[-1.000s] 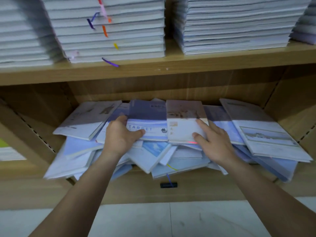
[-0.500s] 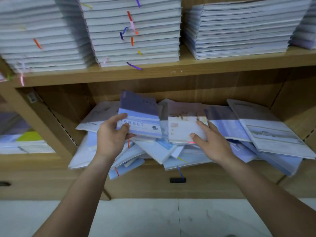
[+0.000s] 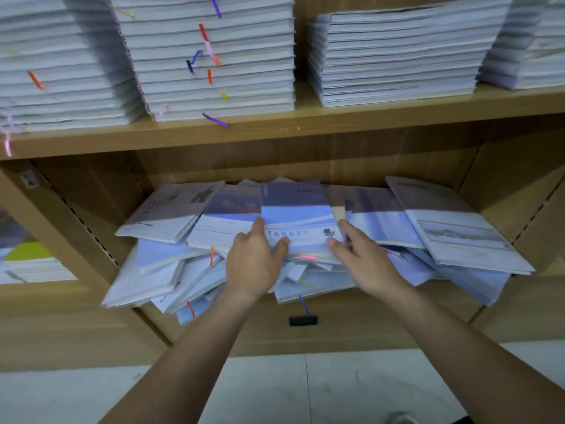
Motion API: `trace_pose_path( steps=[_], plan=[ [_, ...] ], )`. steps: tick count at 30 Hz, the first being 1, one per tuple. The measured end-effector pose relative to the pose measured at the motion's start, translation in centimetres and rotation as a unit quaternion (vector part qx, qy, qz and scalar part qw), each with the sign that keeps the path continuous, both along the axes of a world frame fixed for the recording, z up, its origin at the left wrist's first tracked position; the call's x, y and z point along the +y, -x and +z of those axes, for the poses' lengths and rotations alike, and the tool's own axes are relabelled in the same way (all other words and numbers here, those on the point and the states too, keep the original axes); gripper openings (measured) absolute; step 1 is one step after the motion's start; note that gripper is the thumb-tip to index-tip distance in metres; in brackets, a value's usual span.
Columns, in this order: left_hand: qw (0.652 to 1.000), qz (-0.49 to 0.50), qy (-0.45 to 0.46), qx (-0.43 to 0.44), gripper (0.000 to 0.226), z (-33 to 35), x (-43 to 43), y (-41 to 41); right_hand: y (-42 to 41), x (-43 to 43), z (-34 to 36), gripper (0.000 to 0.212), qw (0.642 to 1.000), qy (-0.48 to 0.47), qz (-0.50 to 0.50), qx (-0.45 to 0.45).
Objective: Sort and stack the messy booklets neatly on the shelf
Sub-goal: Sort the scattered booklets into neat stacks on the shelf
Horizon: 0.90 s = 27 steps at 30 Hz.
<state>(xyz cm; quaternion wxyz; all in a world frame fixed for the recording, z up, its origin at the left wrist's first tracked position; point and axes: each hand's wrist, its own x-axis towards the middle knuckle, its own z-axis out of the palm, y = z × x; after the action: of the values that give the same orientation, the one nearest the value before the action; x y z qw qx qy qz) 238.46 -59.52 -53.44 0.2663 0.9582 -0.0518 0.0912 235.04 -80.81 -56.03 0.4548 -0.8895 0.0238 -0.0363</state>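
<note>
L hand (image 3: pixel 253 264) grips 1 booklet (image 3: pixel 296 215).

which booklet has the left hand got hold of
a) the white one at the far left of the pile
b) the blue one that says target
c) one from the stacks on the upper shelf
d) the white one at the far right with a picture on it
b: the left hand holds the blue TARGET booklet at its near left corner, with the thumb on the cover beside the printed word.
</note>
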Motion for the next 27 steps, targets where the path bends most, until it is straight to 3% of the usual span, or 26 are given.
trace_pose_path(
  steps=[3,5,8,14,19,24,27],
  plan=[
    [0.997,-0.024,-0.071,-0.031,0.06,-0.2,-1.0,-0.7,-0.5,0.6,-0.1,0.073,0.988,0.146,-0.05,-0.026],
    [0.995,-0.037,-0.079,-0.04,0.059,-0.2,-1.3,-1.0,-0.7,0.6,-0.2,0.074,0.981,0.176,-0.077,-0.009],
    [0.995,-0.061,-0.069,-0.048,0.06,-0.2,-1.8,-1.1,-0.7,-0.3,-1.1,0.082,0.993,0.107,-0.05,-0.004],
    [0.992,-0.121,0.0,-0.034,0.072,-0.5,-2.8,0.0,-0.1,-1.2,-1.8,0.049,0.991,0.0,-0.127,-0.047],
    [0.991,-0.119,0.012,-0.06,0.066,-0.6,-1.7,0.2,0.5,-1.6,-1.5,0.054,0.987,-0.072,-0.14,-0.034],
    [0.991,-0.13,-0.015,-0.012,0.062,-0.9,-1.7,0.8,1.2,-1.3,-1.0,0.035,0.989,-0.008,-0.126,-0.076],
    [0.988,-0.147,0.034,0.012,0.065,-1.1,-1.6,1.0,1.6,-1.0,-0.9,0.042,0.991,0.042,-0.104,-0.069]
  ],
)
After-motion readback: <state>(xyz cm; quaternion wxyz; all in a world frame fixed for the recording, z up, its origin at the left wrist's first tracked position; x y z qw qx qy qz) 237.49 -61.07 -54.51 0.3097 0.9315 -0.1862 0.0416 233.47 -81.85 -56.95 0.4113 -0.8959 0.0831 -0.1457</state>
